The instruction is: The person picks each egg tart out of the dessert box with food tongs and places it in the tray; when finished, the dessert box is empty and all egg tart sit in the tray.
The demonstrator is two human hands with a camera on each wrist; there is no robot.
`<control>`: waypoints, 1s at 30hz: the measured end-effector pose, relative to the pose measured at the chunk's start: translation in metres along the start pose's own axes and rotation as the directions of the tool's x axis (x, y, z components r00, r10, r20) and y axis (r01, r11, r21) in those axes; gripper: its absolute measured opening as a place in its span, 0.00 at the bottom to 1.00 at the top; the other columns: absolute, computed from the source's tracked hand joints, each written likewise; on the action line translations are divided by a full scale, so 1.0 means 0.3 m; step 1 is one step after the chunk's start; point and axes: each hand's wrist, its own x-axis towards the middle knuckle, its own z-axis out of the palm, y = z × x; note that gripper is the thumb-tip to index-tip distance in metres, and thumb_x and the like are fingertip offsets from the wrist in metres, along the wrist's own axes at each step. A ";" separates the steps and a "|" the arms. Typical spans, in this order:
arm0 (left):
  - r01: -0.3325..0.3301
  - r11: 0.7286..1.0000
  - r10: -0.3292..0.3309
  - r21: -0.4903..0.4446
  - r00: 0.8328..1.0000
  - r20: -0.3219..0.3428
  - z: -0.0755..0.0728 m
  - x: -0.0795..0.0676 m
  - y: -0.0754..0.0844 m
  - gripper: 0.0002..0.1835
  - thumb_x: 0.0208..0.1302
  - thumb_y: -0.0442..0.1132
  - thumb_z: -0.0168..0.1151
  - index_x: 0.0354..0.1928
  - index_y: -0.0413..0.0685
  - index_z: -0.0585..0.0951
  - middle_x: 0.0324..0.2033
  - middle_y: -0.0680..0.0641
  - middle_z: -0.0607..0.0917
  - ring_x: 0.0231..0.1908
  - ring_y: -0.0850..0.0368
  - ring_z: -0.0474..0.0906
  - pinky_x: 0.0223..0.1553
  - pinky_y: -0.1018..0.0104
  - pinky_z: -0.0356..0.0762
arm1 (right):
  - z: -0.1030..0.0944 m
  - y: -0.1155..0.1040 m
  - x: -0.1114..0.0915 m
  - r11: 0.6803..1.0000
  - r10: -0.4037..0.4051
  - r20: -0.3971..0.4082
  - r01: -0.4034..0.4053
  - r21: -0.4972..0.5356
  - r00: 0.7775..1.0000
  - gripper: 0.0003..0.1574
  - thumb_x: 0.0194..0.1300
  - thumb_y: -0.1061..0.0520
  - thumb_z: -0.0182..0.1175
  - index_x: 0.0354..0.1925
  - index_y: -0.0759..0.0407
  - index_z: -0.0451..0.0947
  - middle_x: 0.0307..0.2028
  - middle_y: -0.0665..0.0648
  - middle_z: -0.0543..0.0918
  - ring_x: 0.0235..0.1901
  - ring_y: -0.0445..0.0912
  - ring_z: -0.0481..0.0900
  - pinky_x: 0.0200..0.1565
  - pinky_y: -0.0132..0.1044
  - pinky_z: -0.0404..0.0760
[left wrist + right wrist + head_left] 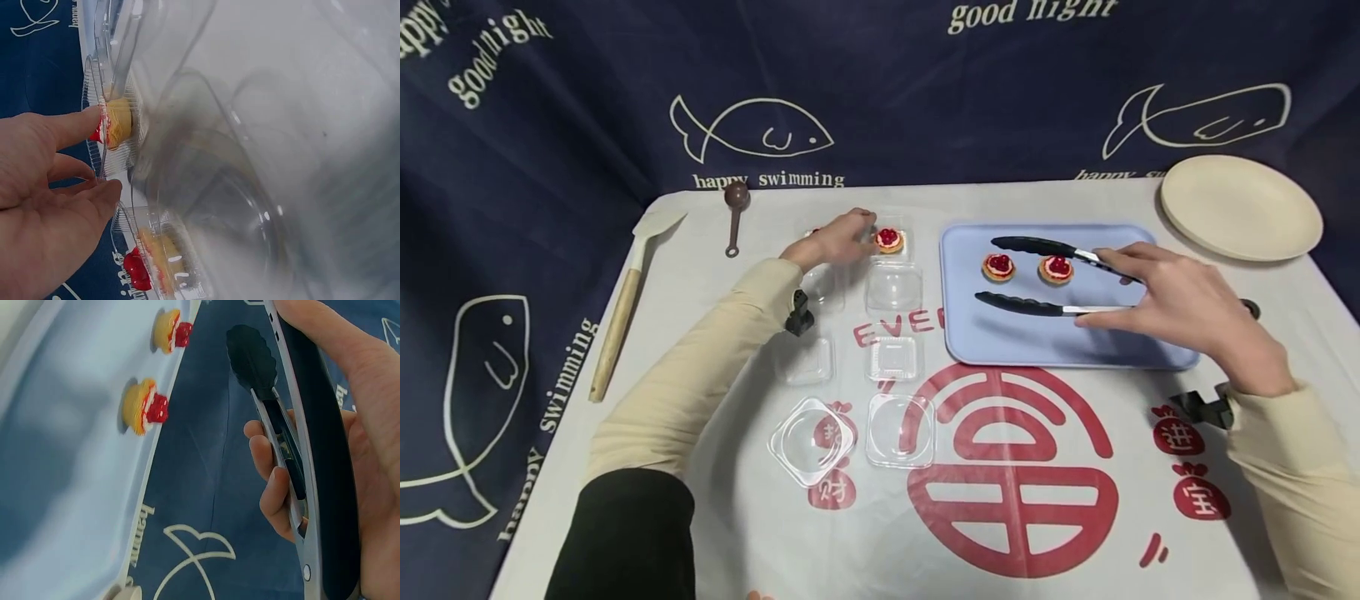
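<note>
My left hand is at the back row of clear plastic boxes. Its fingers reach to the rim of a box holding a small red-topped tart, with the index fingertip right at the tart. A second tart sits in the neighbouring box, mostly hidden by this hand in the head view. My right hand holds metal tongs with black tips, spread apart over a blue tray. Two more tarts, a left one and a right one, lie on the tray between the tong arms, ungripped.
More clear boxes and loose lids lie in front of the left hand. A spatula and a brown scoop lie on the left. A cream plate stands at the back right.
</note>
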 end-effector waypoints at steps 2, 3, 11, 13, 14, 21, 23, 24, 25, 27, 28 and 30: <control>0.003 1.000 -0.003 -0.018 1.000 -0.001 -0.004 0.000 -0.002 0.35 0.72 0.38 0.53 0.72 0.26 0.52 0.73 0.30 0.53 0.74 0.41 0.46 0.75 0.58 0.43 | 0.001 -0.019 0.022 1.000 -0.019 0.002 0.019 -0.003 1.000 0.60 0.35 0.35 0.79 0.60 0.68 0.75 0.52 0.71 0.78 0.41 0.59 0.79 0.30 0.54 0.77; 0.007 1.000 -0.007 -0.030 1.000 -0.003 -0.005 -0.002 -0.002 0.35 0.72 0.38 0.54 0.72 0.27 0.53 0.72 0.31 0.53 0.74 0.41 0.47 0.75 0.57 0.44 | 0.001 -0.028 0.033 1.000 -0.026 0.004 0.026 0.000 1.000 0.59 0.36 0.35 0.79 0.60 0.67 0.75 0.52 0.71 0.78 0.41 0.59 0.79 0.30 0.55 0.78; -0.061 0.995 0.057 -0.079 0.997 -0.050 -0.002 0.013 -0.017 0.10 0.67 0.34 0.60 0.33 0.36 0.70 0.36 0.40 0.72 0.33 0.51 0.64 0.40 0.61 0.68 | 0.018 -0.094 0.148 0.994 -0.097 0.009 0.097 0.046 0.995 0.59 0.37 0.36 0.79 0.62 0.64 0.74 0.54 0.69 0.78 0.45 0.61 0.80 0.34 0.53 0.79; -0.059 0.995 0.054 -0.079 0.997 -0.054 -0.005 0.015 -0.016 0.11 0.66 0.33 0.61 0.31 0.38 0.69 0.31 0.45 0.69 0.31 0.54 0.62 0.36 0.64 0.65 | 0.022 -0.107 0.185 0.992 -0.119 0.022 0.118 0.052 0.993 0.58 0.38 0.35 0.79 0.63 0.62 0.74 0.53 0.66 0.79 0.42 0.59 0.81 0.32 0.51 0.78; -0.056 0.996 0.052 -0.075 0.997 -0.057 -0.006 0.016 -0.016 0.11 0.66 0.34 0.61 0.31 0.37 0.69 0.30 0.46 0.68 0.31 0.54 0.61 0.35 0.65 0.63 | 0.023 -0.115 0.206 0.991 -0.123 0.034 0.121 0.056 0.992 0.59 0.39 0.34 0.78 0.63 0.61 0.74 0.53 0.65 0.79 0.41 0.57 0.81 0.31 0.51 0.77; -0.020 0.999 0.018 -0.050 0.999 -0.047 -0.011 0.013 -0.003 0.12 0.66 0.35 0.62 0.31 0.38 0.69 0.28 0.48 0.66 0.30 0.54 0.61 0.34 0.66 0.61 | 0.023 -0.154 0.366 0.988 -0.153 0.139 0.152 0.022 0.978 0.58 0.44 0.27 0.72 0.66 0.57 0.72 0.58 0.63 0.77 0.42 0.53 0.79 0.30 0.47 0.76; -0.013 0.998 0.010 -0.056 0.999 -0.040 -0.010 0.014 -0.001 0.12 0.66 0.36 0.62 0.31 0.41 0.69 0.28 0.48 0.66 0.30 0.55 0.61 0.34 0.66 0.61 | 0.030 -0.159 0.402 0.986 -0.167 0.152 0.167 0.011 0.974 0.55 0.46 0.28 0.71 0.65 0.56 0.73 0.58 0.63 0.78 0.40 0.51 0.80 0.27 0.43 0.75; -0.011 0.998 0.009 -0.055 0.999 -0.037 -0.010 0.014 -0.001 0.12 0.66 0.37 0.62 0.31 0.41 0.69 0.28 0.48 0.66 0.30 0.55 0.60 0.34 0.66 0.60 | 0.034 -0.162 0.418 0.985 -0.173 0.158 0.173 0.013 0.972 0.55 0.46 0.28 0.71 0.64 0.56 0.74 0.58 0.63 0.78 0.39 0.51 0.81 0.26 0.42 0.75; -0.006 0.998 0.004 -0.057 0.999 -0.033 -0.010 0.015 0.000 0.12 0.67 0.37 0.62 0.31 0.42 0.69 0.28 0.48 0.66 0.30 0.55 0.60 0.34 0.66 0.60 | 0.038 -0.166 0.432 0.984 -0.177 0.167 0.177 0.016 0.970 0.54 0.47 0.28 0.70 0.64 0.57 0.75 0.58 0.63 0.78 0.40 0.51 0.82 0.26 0.41 0.75; 0.005 0.998 -0.006 -0.063 1.000 -0.024 -0.011 0.014 0.001 0.12 0.67 0.37 0.62 0.31 0.42 0.68 0.27 0.48 0.66 0.30 0.55 0.59 0.34 0.66 0.59 | 0.044 -0.174 0.457 0.983 -0.183 0.181 0.181 0.023 0.966 0.52 0.48 0.28 0.70 0.63 0.57 0.75 0.58 0.64 0.78 0.40 0.52 0.83 0.26 0.40 0.74; 0.010 0.998 -0.011 -0.059 1.000 -0.020 -0.011 0.014 0.001 0.13 0.67 0.38 0.62 0.31 0.42 0.68 0.27 0.48 0.65 0.29 0.55 0.59 0.34 0.66 0.59 | 0.047 -0.178 0.468 0.983 -0.185 0.188 0.184 0.024 0.965 0.51 0.48 0.29 0.70 0.63 0.57 0.75 0.58 0.64 0.78 0.40 0.52 0.82 0.26 0.41 0.74; 0.015 0.999 -0.016 -0.051 1.000 -0.019 -0.013 0.012 0.003 0.13 0.67 0.37 0.62 0.31 0.42 0.68 0.27 0.48 0.65 0.29 0.55 0.59 0.34 0.66 0.58 | 0.049 -0.189 0.487 0.981 -0.194 0.201 0.193 0.024 0.960 0.50 0.49 0.30 0.70 0.63 0.56 0.75 0.58 0.63 0.78 0.39 0.53 0.81 0.25 0.41 0.72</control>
